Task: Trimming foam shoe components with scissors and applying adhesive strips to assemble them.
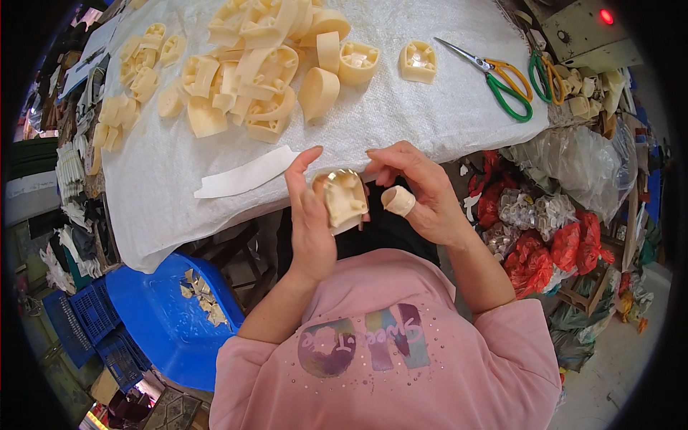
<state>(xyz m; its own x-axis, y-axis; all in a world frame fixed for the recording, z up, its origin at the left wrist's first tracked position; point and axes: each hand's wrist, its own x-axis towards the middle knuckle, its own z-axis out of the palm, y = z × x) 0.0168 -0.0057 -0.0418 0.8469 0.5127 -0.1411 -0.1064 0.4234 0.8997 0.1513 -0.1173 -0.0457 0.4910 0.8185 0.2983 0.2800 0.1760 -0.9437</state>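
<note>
My left hand (309, 222) is closed round a cream moulded shoe heel (345, 197), its hollow, ribbed side up and a shiny edge along its top. Just right of the heel is my right hand (423, 190), with its index finger reaching toward it. A beige wrap (398, 201) covers the right thumb, which stands apart from the fingers; nothing shows between them. A curved white strip (246, 174) lies at the near edge of the cloth-covered table (401, 115). Beyond it sits a heap of similar cream heels (269, 68), with a single heel (418, 61) apart at the right.
Scissors with green and orange handles (502, 82) lie at the table's right, near a second pair (548, 77). A blue tub (168, 344) with scraps stands low at the left. Red plastic bags (537, 261) and clear bags (566, 168) are piled at the right.
</note>
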